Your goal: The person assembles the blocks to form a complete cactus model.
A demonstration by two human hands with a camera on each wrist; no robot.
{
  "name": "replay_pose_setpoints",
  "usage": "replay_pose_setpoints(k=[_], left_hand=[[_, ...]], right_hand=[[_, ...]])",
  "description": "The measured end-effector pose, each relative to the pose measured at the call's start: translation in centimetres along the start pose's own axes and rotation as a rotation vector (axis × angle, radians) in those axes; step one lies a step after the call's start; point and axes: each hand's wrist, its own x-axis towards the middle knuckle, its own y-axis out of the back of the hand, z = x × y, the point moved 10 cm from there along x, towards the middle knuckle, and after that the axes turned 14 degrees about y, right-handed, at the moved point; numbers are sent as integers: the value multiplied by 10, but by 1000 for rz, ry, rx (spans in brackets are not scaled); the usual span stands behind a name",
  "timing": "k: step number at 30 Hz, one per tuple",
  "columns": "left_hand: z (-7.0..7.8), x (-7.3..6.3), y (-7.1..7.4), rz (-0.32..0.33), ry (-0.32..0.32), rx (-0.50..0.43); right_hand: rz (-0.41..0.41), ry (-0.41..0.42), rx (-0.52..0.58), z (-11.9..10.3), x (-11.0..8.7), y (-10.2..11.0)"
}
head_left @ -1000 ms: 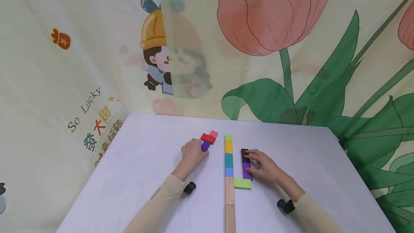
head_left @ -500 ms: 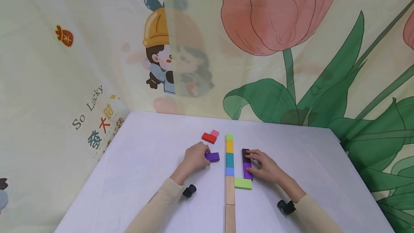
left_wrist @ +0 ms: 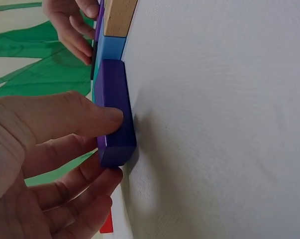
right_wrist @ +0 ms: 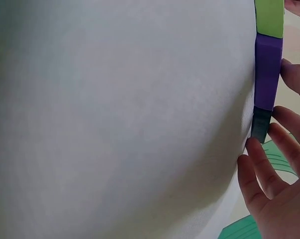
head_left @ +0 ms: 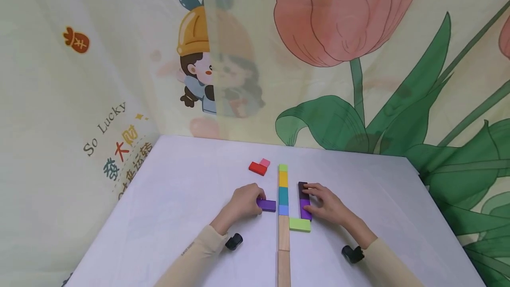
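Note:
My left hand (head_left: 245, 200) pinches a purple block (head_left: 268, 206) between thumb and fingers, just left of the long row of blocks. In the left wrist view the thumb lies across that block's side, its far end close to a blue block (left_wrist: 113, 48). On the other side of the row, my right hand (head_left: 326, 205) touches a black block (head_left: 302, 187) and a second purple block (head_left: 304, 212) set end to end. Its thumb is at the purple one and its fingers reach the black one. A light green block (head_left: 299, 225) lies crosswise between the row and these blocks.
Yellow (head_left: 283, 179), teal (head_left: 283, 196) and wooden blocks (head_left: 283, 234) make up the row down the white table (head_left: 191, 163). Beyond my left hand lie a red block (head_left: 257, 168) and a pink block (head_left: 264, 162). A printed curtain (head_left: 239, 56) hangs behind the table.
My left hand has brought the purple block away from the red and pink blocks, nearer to me, turning it crosswise beside the row. My right hand has stayed in place.

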Motion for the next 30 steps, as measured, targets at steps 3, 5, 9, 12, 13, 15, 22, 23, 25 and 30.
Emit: replay_pose_setpoints(k=[3, 5, 9, 12, 13, 15, 22, 23, 25, 30], left_hand=[[2, 0, 0, 0, -7, -2], [3, 0, -1, 0, -10, -2], [2, 1, -3, -5, -1, -2], [1, 2, -4, -10, 7, -4], [1, 2, -4, -10, 8, -4], [2, 3, -4, -10, 10, -6], [4, 4, -5, -15, 1, 6], [5, 4, -5, -16, -1, 10], [5, 4, -5, -15, -2, 16], [5, 4, -5, -9, -5, 22]], right_hand=[[-1, -8, 0, 0, 0, 0], [-3, -13, 1, 0, 0, 0], [-8, -19, 3, 0, 0, -1], [-8, -17, 3, -1, 1, -1], [-7, -16, 5, -1, 1, -1], [-6, -17, 6, -1, 1, 0], [-7, -22, 5, 0, 1, 0], [-7, -21, 4, -1, 1, 0], [-7, -20, 5, -1, 1, 1], [-5, -18, 11, -2, 1, 1]])
